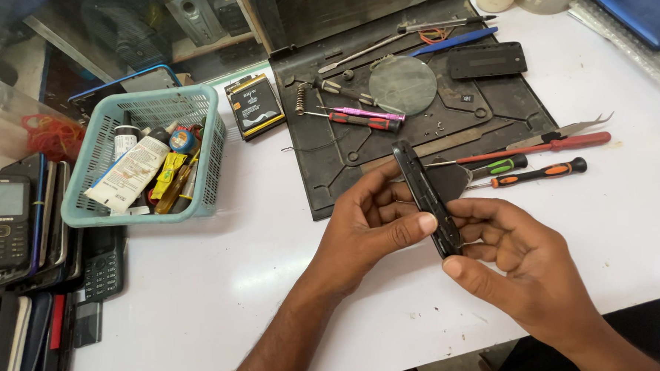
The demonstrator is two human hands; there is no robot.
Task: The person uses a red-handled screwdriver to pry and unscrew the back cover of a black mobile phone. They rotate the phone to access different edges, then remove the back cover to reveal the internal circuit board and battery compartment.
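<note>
Black phone (427,200) edge-up, clamped between left hand (369,232) and right hand (523,266) fingers, yellow-labelled battery (254,106) beyond.

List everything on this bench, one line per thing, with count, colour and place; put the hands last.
phone: one, black, held edge-on between both hands
work mat: one, dark grey, centre back
round lens: one, clear, on the mat
small screwdrivers: two, pink and red, on the mat
back cover: one, black, on the mat's right part
long-handled tools: about three, red, green and orange grips, right of the mat
battery: one, black and yellow, left of the mat
basket: one, light blue, left, holding tubes and bits
old phones: several, dark, far left
table: one, white
left hand: one, on the phone
right hand: one, on the phone
</note>
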